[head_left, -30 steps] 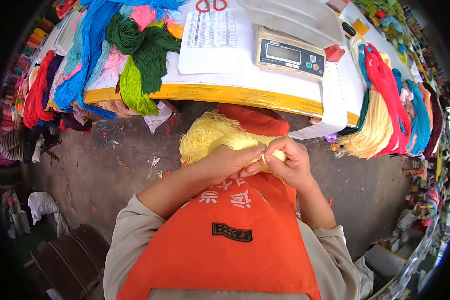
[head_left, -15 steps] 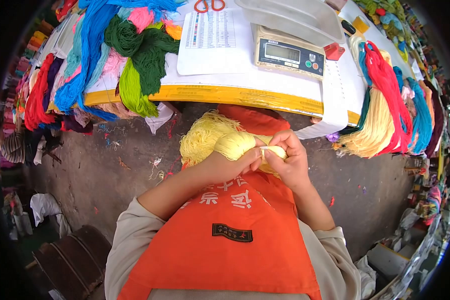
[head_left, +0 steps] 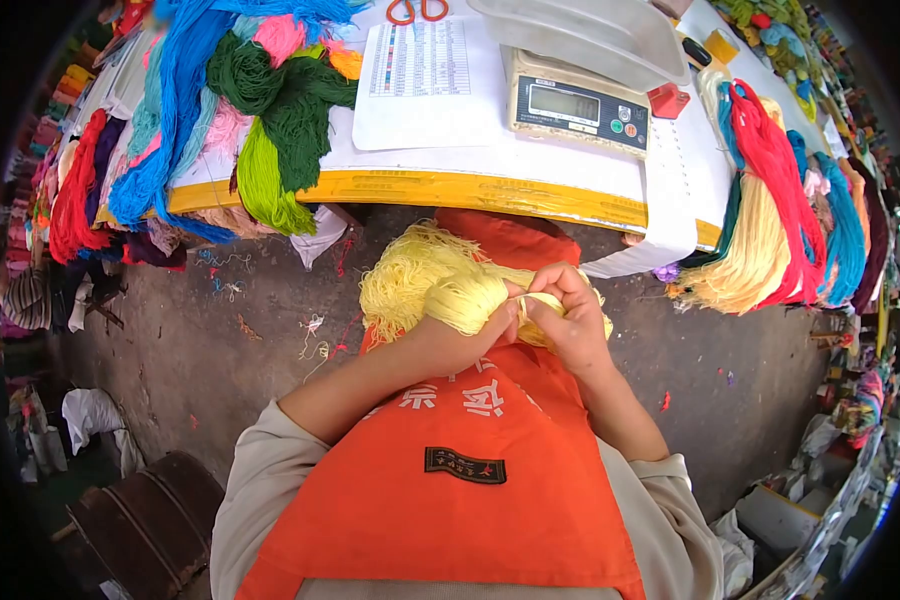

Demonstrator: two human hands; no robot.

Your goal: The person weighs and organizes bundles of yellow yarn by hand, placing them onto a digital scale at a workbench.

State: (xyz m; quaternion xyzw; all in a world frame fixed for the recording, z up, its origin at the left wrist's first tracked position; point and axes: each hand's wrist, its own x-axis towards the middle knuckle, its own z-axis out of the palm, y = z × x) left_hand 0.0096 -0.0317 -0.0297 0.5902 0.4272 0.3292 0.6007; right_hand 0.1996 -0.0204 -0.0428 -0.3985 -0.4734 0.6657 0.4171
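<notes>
Now both hands grasp the pale yellow yarn skein (head_left: 440,285): left hand (head_left: 460,335) clenched around it at nine o'clock, right hand (head_left: 570,320) pinching strands; keep tension even.

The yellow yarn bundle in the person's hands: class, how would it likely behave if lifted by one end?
The yellow yarn bundle would probably flop and droop, since its loose strands already splay out beyond the left hand. It looks light for its bulk. Strands may snag or tangle rather than slip, as the right hand pinches them easily.
</notes>
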